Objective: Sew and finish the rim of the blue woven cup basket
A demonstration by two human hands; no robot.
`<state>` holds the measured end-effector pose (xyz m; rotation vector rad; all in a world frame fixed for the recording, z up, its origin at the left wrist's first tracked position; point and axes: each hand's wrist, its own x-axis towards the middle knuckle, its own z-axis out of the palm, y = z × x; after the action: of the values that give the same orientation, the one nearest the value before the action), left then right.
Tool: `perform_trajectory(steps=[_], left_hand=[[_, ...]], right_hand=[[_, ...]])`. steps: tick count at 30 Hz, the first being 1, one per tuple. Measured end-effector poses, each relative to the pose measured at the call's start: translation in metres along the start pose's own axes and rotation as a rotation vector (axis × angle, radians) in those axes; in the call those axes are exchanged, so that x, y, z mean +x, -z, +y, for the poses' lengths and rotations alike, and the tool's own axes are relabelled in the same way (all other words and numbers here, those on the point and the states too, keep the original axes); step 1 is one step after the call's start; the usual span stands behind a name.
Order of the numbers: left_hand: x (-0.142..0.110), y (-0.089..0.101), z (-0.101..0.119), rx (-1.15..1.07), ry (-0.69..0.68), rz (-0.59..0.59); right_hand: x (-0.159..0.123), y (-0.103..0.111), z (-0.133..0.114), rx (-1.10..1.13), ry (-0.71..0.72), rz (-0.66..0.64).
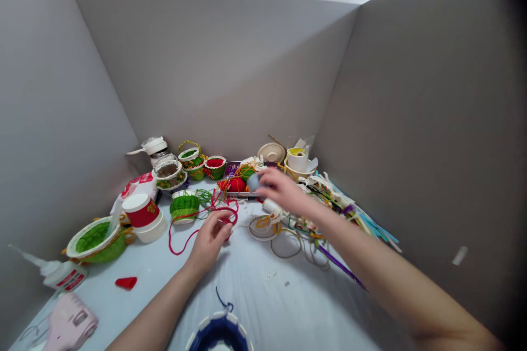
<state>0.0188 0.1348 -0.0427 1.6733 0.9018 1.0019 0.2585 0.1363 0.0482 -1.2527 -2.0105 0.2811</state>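
Note:
My left hand point(209, 241) rests on the table with curled fingers, and a red yarn point(177, 252) loops out from around its fingertips. Over the front of a metal tray point(242, 194), my right hand point(282, 189) is slightly blurred, its fingers apart beside a grey-blue yarn ball point(253, 182). A red yarn ball point(236, 184) and green yarn point(247, 173) lie in the same tray. Close to me at the bottom edge stands a dark blue woven basket point(220, 329) with a white rim, partly cut off, a blue strand sticking up from it.
At left are a green woven bowl point(99, 241), a red-and-white paper cup point(142, 212), a glue bottle point(63, 274), a red cap point(125, 283) and a pink glue gun point(69, 322). Small woven baskets point(171, 175) stand behind. Tangled cords and a purple stick point(341, 267) lie right; grey panels enclose the table.

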Motion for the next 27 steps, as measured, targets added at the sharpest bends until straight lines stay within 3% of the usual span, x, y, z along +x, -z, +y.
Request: perform_trajectory(steps=[3, 5, 10, 13, 16, 18, 19, 20, 22, 24, 25, 26, 27], left_hand=[[-0.001, -0.007, 0.007, -0.431, 0.215, -0.082], [-0.001, -0.009, 0.01, -0.544, 0.287, -0.044], [0.0, -0.009, 0.016, -0.575, 0.361, 0.068], [0.006, -0.006, 0.019, -0.517, 0.36, 0.121], [0.016, 0.007, 0.023, -0.42, 0.293, 0.239], [0.021, 0.02, 0.028, -0.239, 0.212, 0.305], [0.022, 0.026, 0.033, -0.106, 0.177, 0.283], [0.021, 0.031, 0.039, 0.027, 0.158, 0.206], [0.016, 0.035, 0.058, 0.201, 0.159, -0.071], [0.013, 0.034, 0.082, 0.15, 0.153, -0.334], [0.014, 0.033, 0.095, 0.068, 0.123, -0.371], [0.018, 0.031, 0.106, -0.032, 0.064, -0.327], [0.024, 0.028, 0.116, -0.142, -0.024, -0.197]], right_hand=[[-0.025, -0.05, -0.023, -0.065, 0.034, -0.144], [-0.034, -0.072, -0.028, -0.077, 0.002, -0.135], [-0.035, -0.087, -0.029, -0.032, 0.016, -0.11], [-0.035, -0.089, -0.031, 0.032, -0.077, -0.058], [-0.04, -0.08, -0.038, 0.14, -0.236, -0.119], [-0.04, -0.064, -0.045, 0.132, -0.189, -0.236], [-0.039, -0.052, -0.048, 0.109, -0.121, -0.281], [-0.037, -0.04, -0.051, 0.092, -0.045, -0.301], [-0.028, -0.016, -0.053, 0.129, 0.023, -0.273], [-0.017, 0.001, -0.049, 0.235, -0.018, -0.192], [-0.013, 0.006, -0.046, 0.297, -0.046, -0.164], [-0.009, 0.009, -0.043, 0.351, -0.071, -0.155], [-0.008, 0.01, -0.041, 0.391, -0.086, -0.17]])
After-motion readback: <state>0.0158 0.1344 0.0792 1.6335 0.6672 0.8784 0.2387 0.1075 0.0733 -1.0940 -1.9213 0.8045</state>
